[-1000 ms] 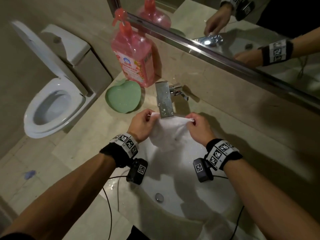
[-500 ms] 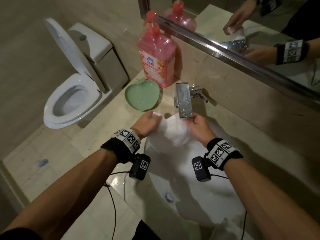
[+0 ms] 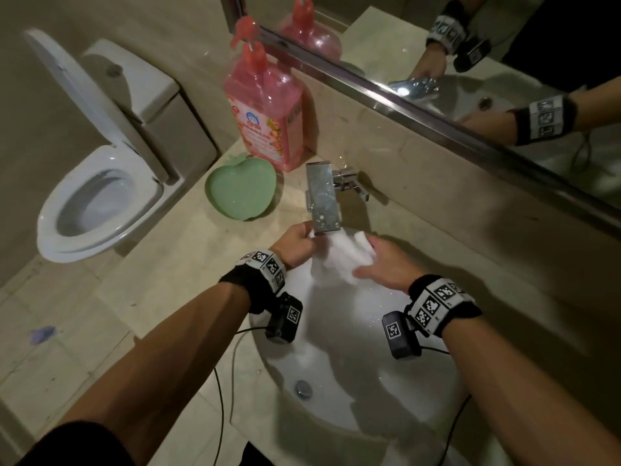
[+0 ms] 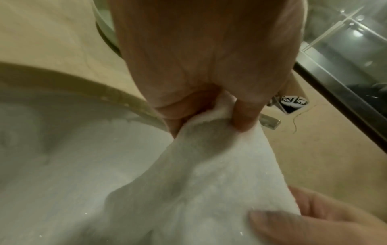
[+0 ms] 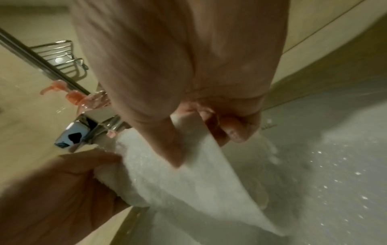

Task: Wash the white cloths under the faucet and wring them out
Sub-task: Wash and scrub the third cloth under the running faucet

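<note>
Two hands on one cloth (image 3: 339, 260), held under the faucet (image 3: 323, 201) over the sink (image 3: 386, 391). Left hand (image 3: 297, 245) pinches an upper corner between thumb and curled fingers; right hand (image 3: 386, 265) grips the opposite edge, thumb laid across the fabric, fingers curled behind. To do it well, probably: keep the cloth spread in the stream, rub the halves together, stay low in the basin to limit splashing. Pink bottle (image 3: 265, 105) label shows a cartoon face; its text is too small to read.
</note>
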The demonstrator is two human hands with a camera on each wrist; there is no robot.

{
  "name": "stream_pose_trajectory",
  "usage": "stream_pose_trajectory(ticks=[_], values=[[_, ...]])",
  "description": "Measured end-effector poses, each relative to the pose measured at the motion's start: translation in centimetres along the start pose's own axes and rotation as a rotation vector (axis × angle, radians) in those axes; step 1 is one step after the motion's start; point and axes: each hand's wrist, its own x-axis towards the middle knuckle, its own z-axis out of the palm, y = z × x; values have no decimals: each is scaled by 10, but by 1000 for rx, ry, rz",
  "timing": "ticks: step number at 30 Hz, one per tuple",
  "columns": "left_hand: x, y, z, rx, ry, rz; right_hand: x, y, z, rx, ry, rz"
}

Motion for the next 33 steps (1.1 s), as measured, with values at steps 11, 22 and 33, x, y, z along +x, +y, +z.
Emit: stream_pose_trajectory(ticks=[11, 22, 33], values=[[7, 8, -4, 754, 193, -60, 11, 23, 0, 305, 172, 87], [-32, 4, -49, 515, -32, -85, 8, -18, 23, 133, -16, -97], [-29, -8, -32, 306, 198, -46, 11, -13, 17, 214, 291, -62]])
